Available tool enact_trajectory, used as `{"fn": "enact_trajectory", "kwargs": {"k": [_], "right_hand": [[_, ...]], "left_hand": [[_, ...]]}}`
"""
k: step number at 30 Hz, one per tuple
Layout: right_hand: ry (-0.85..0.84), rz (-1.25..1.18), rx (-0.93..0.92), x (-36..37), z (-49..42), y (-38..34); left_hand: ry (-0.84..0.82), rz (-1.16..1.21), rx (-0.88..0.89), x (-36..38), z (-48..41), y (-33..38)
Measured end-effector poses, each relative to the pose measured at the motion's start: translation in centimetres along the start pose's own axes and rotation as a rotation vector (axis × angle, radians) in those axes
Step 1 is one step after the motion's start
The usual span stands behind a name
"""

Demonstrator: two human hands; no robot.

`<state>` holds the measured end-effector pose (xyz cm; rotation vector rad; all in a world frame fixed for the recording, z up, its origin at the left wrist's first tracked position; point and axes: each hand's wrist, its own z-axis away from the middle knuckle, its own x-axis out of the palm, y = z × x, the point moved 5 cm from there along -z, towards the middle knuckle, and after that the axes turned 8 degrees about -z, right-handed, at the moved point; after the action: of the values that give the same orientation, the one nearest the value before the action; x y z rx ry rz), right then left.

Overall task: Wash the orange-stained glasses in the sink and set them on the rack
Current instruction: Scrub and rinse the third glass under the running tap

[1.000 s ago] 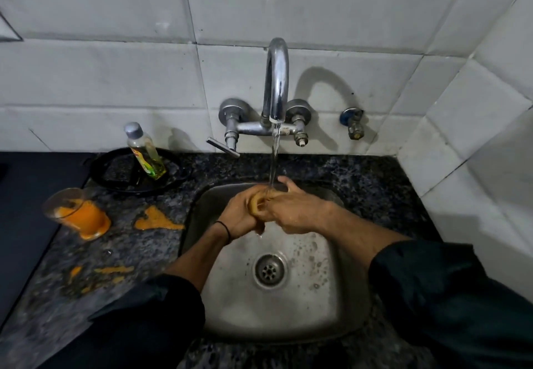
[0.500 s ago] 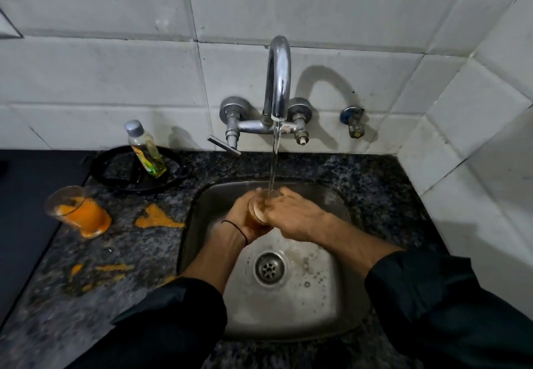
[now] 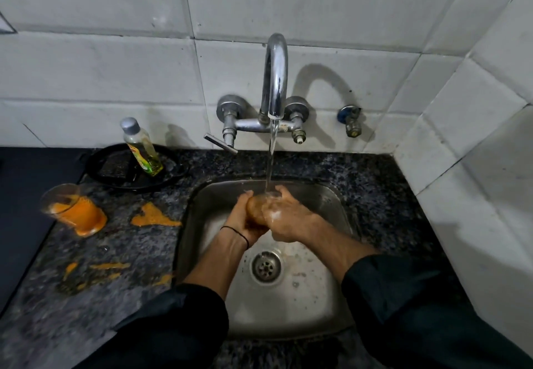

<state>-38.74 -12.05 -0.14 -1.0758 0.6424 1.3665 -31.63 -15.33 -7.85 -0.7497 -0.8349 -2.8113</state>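
Over the sink [image 3: 331, 195], both hands wrap one glass [image 3: 256, 208] under the running tap [image 3: 275, 80] — left hand [image 3: 245, 221] cupping beneath, right hand [image 3: 285, 218] closed over its side. A second, orange-coated glass [image 3: 73, 210] stands on the counter [image 3: 115, 247] — well apart.

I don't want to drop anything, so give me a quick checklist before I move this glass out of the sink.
1. Both hands on the glass: ok, left hand cups it, right hand wraps its rim end.
2. Water running from the faucet onto the glass: ok.
3. Glass rinsed clean: not ok, it looks brownish-orange.
4. Rack in view to set it on: cannot tell, none visible.
5. Second glass on the counter washed: not ok, coated orange.
6. Counter clean: not ok, orange spills.
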Motion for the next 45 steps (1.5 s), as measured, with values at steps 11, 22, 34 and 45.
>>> {"fn": "enact_trajectory", "kwargs": {"k": [11, 22, 34, 45], "right_hand": [[0.117, 0.011, -0.042, 0.1, -0.4, 0.0], [0.166, -0.411, 0.131, 3.1, -1.8, 1.1], [0.451, -1.054, 0.318, 4.1, -2.2, 2.1], [0.178, -0.674, 0.148, 2.0, -1.1, 2.4]], "left_hand": [[-0.039, 0.072, -0.11, -2.5, -0.8, -0.1], [-0.045, -0.004, -0.04, -3.0, -1.2, -1.1], [-0.055, -0.05, 0.174, -2.7, -1.0, 0.6], [-0.057, 0.023, 0.103, -1.0, -0.9, -0.7]]}}
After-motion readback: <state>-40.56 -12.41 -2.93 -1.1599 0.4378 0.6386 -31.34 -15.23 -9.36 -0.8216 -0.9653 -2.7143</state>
